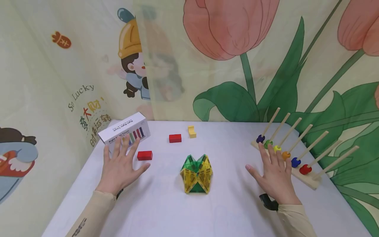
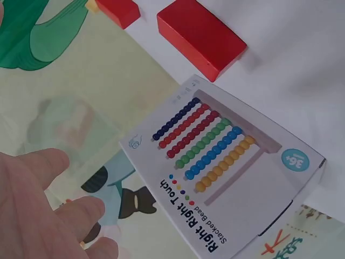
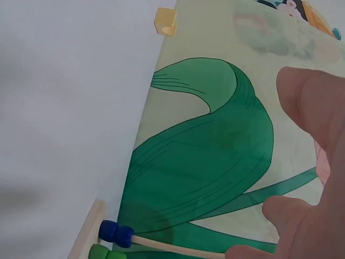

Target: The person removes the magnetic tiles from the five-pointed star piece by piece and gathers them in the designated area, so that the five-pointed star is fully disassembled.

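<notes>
My left hand [image 1: 119, 164] lies flat on the white table [image 1: 165, 210], fingers spread, fingertips [image 2: 51, 162] just short of a white "Right Right Touch" bead box [image 1: 124, 132] [image 2: 226, 178]. A red block [image 1: 144, 155] [image 2: 200, 36] sits right of that hand. My right hand [image 1: 275, 176] lies flat too, fingers straight, beside a wooden bead rack [image 1: 308, 181] with slanted rods and one coloured bead on each, such as the blue bead [image 3: 115, 233]. Between the hands stands a green and yellow magnetic tile shape [image 1: 196, 173]. Neither hand holds anything.
A second red block [image 1: 175, 138] [image 2: 119, 11] and a small yellow block [image 1: 192, 131] [image 3: 165, 21] lie toward the table's far edge. Printed fabric backdrops [image 1: 237, 59] hang close behind and on both sides of the table.
</notes>
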`<state>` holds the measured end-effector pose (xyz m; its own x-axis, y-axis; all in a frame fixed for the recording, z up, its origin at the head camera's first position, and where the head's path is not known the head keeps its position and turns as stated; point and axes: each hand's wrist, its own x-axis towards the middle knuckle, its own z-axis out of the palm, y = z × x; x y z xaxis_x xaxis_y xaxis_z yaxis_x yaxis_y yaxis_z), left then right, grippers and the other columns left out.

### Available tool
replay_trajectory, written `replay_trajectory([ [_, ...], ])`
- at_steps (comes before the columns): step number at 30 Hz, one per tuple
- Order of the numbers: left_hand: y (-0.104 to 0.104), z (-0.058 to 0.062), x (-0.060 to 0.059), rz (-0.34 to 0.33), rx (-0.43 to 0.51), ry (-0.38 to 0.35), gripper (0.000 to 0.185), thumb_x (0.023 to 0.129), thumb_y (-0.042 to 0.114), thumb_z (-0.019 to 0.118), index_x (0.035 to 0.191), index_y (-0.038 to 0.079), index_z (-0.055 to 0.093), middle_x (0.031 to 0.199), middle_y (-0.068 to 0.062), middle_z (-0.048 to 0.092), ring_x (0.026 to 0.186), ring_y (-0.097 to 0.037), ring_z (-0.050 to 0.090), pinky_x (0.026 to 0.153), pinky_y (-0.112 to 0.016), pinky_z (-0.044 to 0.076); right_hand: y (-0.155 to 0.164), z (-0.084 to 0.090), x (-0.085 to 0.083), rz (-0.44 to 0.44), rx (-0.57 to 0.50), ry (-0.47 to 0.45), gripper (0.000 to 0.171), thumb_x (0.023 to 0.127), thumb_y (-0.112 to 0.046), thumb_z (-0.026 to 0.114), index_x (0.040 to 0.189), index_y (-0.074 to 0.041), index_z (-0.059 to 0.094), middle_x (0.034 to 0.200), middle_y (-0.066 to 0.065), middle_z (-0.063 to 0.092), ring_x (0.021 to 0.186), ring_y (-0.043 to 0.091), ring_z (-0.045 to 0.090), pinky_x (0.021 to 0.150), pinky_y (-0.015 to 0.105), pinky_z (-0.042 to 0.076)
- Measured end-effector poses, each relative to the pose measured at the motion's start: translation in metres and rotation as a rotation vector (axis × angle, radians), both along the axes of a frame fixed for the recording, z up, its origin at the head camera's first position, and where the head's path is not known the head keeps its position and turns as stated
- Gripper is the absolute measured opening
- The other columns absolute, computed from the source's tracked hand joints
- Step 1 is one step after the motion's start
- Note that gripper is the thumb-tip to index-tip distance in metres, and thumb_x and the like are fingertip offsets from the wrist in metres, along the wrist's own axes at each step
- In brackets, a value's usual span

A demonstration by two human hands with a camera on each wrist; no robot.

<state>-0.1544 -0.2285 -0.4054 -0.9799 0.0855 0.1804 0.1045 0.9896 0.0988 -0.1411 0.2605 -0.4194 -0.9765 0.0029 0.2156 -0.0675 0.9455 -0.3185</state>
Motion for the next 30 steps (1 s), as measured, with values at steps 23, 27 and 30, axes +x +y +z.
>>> replay_trajectory([
  [23, 0.068, -0.025, -0.015, -0.514, 0.082, 0.051, 0.105, 0.076, 0.055, 0.087, 0.162, 0.025, 0.035, 0.171, -0.005, 0.030, 0.152, -0.032, 0.035, 0.117, -0.061, 0.033, -0.022, -0.030, 0.001, 0.114, -0.109, 0.013, 0.084, 0.094, -0.037, 0.075, 0.160, -0.003, 0.034, 0.154, 0.033, 0.045, 0.137, 0.054, 0.048, 0.110, 0.076, 0.034],
  [27, 0.082, -0.031, -0.013, -0.631, 0.067, 0.085, 0.101, 0.071, 0.054, 0.091, 0.156, 0.026, 0.045, 0.161, -0.002, 0.045, 0.144, -0.027, 0.045, 0.112, -0.055, 0.040, -0.038, -0.037, 0.007, 0.140, -0.149, -0.047, 0.069, 0.097, -0.034, 0.073, 0.153, -0.005, 0.045, 0.140, 0.025, 0.061, 0.121, 0.045, 0.064, 0.097, 0.063, 0.054],
  [30, 0.092, -0.035, -0.011, -0.688, 0.004, 0.097, 0.095, 0.070, 0.054, 0.092, 0.152, 0.024, 0.052, 0.153, -0.001, 0.053, 0.138, -0.025, 0.050, 0.107, -0.050, 0.043, -0.052, -0.042, 0.012, 0.166, -0.178, -0.046, 0.056, 0.096, -0.030, 0.074, 0.144, -0.007, 0.056, 0.124, 0.018, 0.071, 0.105, 0.037, 0.070, 0.087, 0.055, 0.058],
])
